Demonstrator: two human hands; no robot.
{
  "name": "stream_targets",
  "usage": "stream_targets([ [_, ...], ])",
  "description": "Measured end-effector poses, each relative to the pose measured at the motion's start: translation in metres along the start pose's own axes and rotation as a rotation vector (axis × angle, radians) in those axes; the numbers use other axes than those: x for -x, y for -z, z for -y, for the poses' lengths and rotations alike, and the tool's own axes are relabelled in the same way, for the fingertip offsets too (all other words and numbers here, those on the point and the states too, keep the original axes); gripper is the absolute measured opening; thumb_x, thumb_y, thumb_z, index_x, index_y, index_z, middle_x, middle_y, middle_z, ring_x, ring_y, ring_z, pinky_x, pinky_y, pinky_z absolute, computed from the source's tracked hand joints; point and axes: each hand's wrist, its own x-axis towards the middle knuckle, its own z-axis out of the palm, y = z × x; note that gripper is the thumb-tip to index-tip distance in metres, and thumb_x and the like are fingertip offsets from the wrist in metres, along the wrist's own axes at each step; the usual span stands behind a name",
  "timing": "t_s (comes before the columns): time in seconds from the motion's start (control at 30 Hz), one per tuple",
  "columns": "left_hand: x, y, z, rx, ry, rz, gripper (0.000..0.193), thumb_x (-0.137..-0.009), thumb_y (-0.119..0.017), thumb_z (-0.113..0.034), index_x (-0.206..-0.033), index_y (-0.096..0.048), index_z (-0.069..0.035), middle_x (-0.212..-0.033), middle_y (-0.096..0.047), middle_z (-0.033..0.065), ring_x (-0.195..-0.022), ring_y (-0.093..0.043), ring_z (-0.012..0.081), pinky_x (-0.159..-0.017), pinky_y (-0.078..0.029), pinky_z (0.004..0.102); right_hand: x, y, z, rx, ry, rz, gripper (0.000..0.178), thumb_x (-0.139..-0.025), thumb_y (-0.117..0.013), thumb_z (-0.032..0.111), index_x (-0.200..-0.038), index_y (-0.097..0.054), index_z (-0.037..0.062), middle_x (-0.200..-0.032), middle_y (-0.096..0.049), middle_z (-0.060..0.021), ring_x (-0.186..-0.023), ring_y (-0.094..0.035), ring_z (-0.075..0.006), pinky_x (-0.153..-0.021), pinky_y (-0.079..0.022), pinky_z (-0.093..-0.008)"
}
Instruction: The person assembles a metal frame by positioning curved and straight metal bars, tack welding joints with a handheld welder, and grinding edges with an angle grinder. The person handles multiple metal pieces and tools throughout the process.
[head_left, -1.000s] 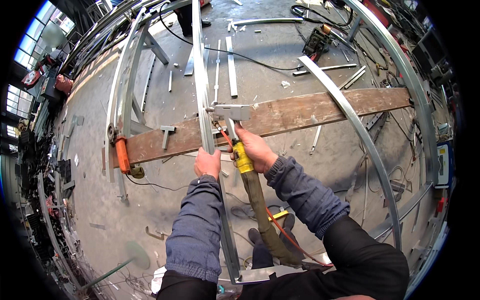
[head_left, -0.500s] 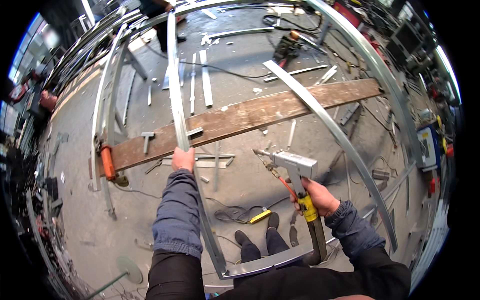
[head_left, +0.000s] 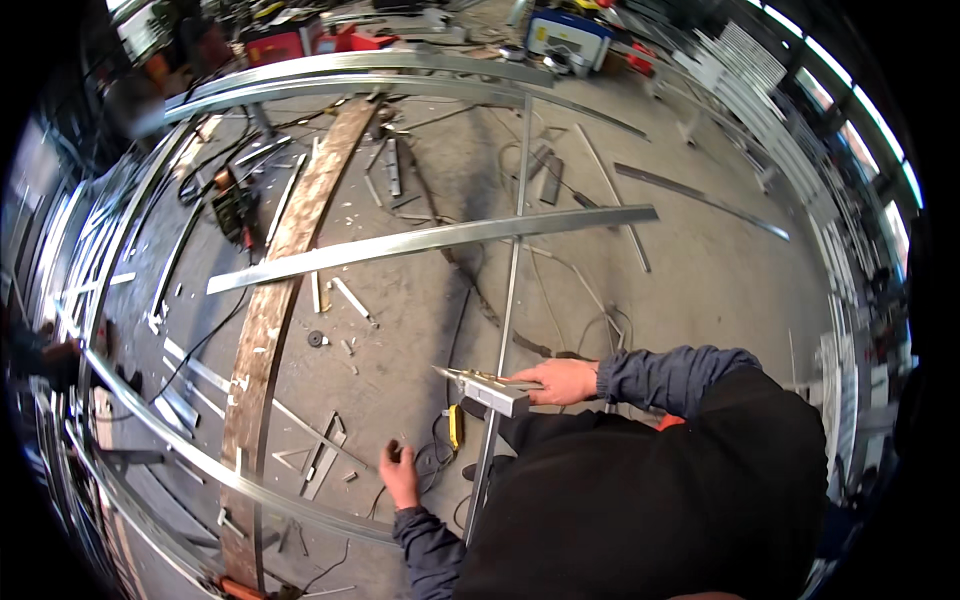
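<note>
My right hand [head_left: 562,382] is closed round the handle of a grey handheld welding gun [head_left: 492,392], whose pointed nozzle is turned left. Its grip is mostly hidden by my hand. My left hand [head_left: 398,472] holds nothing; its fingers are loosely bent and apart, above the floor. Between the hands, a thin metal rail [head_left: 510,300] of the frame runs away from me, passing under the gun. Left of my left hand, a long curved metal tube [head_left: 250,488] crosses above a wooden plank. Another loose-looking metal bar [head_left: 430,240] lies across the frame, its left end over the plank.
The worn wooden plank [head_left: 285,265] stretches from near left to far middle. Offcuts [head_left: 325,460], cables and a yellow box [head_left: 456,427] lie on the floor. A blue-and-white machine [head_left: 570,40] stands far off. A person [head_left: 40,350] shows at the left edge.
My left hand has let go of the metal tube. The view has turned to the right, and my right hand still holds the welding gun, now pointing left.
</note>
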Motion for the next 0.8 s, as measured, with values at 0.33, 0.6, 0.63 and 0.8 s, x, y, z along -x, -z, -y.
stream_targets([
  [0.33, 0.067, -0.1, -0.027, -0.512, -0.262, 0.135, 0.044, -0.087, -0.076, -0.009, -0.13, -0.07, 0.001, -0.119, -0.075, 0.0221, -0.11, -0.073, 0.0368, -0.098, -0.056, 0.0436, 0.024, 0.081, -0.07, -0.172, 0.075, -0.183, 0.057, -0.101, -0.063, 0.038, -0.155, -0.055, 0.0208, -0.116, -0.075, -0.0207, -0.106, -0.07, -0.0449, -0.092, -0.056, -0.0503],
  [0.6, -0.033, -0.211, -0.127, -0.748, -0.406, -0.188, 0.066, -0.081, -0.074, -0.01, -0.145, -0.058, -0.005, -0.144, -0.06, 0.0221, -0.133, -0.057, 0.0415, -0.11, -0.049, 0.0475, 0.013, 0.194, -0.194, -0.397, 0.149, -0.227, 0.054, -0.103, -0.065, 0.04, -0.148, -0.058, 0.0114, -0.12, -0.075, -0.0206, -0.109, -0.072, -0.0404, -0.091, -0.056, -0.0445],
  [0.63, -0.05, -0.24, -0.153, -0.787, -0.449, -0.158, 0.07, -0.08, -0.074, -0.01, -0.147, -0.055, -0.005, -0.147, -0.057, 0.0217, -0.136, -0.055, 0.041, -0.112, -0.047, 0.047, 0.02, 0.211, -0.207, -0.401, 0.117, -0.277, 0.052, -0.102, -0.065, 0.035, -0.148, -0.058, 0.0109, -0.117, -0.075, -0.0204, -0.107, -0.072, -0.0396, -0.09, -0.056, -0.0431],
  [0.8, -0.152, -0.342, -0.256, -0.999, -0.627, -0.01, 0.088, -0.079, -0.071, -0.007, -0.162, -0.042, -0.011, -0.164, -0.042, 0.0206, -0.151, -0.039, 0.0427, -0.126, -0.031, 0.052, 0.042, 0.285, -0.277, -0.447, 0.003, -0.453, 0.051, -0.099, -0.064, 0.016, -0.148, -0.056, 0.0047, -0.12, -0.074, -0.0206, -0.108, -0.073, -0.0361, -0.094, -0.055, -0.0387],
])
